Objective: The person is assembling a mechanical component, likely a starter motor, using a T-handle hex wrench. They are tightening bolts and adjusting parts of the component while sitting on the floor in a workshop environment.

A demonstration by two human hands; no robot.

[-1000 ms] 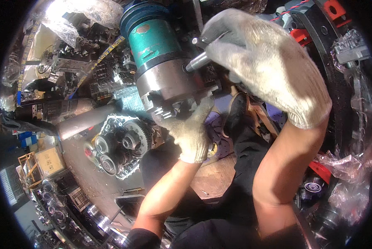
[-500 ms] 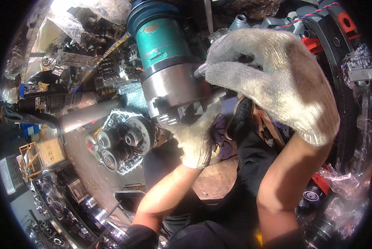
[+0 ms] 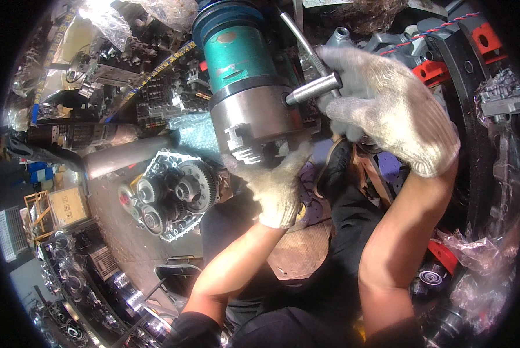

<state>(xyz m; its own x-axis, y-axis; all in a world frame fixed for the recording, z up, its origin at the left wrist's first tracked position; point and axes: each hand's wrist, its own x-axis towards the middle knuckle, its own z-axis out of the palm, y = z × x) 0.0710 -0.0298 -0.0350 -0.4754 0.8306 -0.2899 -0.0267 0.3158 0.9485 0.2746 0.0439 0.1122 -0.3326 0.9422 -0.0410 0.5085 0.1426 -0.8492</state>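
A steel jaw chuck [image 3: 245,119] hangs below a green cylindrical housing [image 3: 237,58], its stepped jaws showing at the lower end. My left hand [image 3: 274,191], in a pale knitted glove, cups the chuck's lower end from beneath, thumb to the right and fingers to the left. Whatever lies inside that grip is hidden. A T-handled chuck key [image 3: 312,89] sits in the chuck's right side, its crossbar slanting up to the left. My right hand [image 3: 396,101], gloved too, has its fingers bent around the crossbar's lower part; some fingertips are hidden.
Left of my knee, an opened gearbox [image 3: 176,194] with several gears rests on the floor. A grey tube [image 3: 129,155] points toward bubble wrap [image 3: 197,136]. Metal parts crowd the left rack. At right stand a black upright beam [image 3: 466,87], red brackets [image 3: 431,69] and crumpled plastic [image 3: 474,255].
My right hand has shifted slightly left and down; the chuck key, mostly hidden behind it before, now shows with its crossbar. My left hand stays at the chuck's lower end. The view has shifted slightly.
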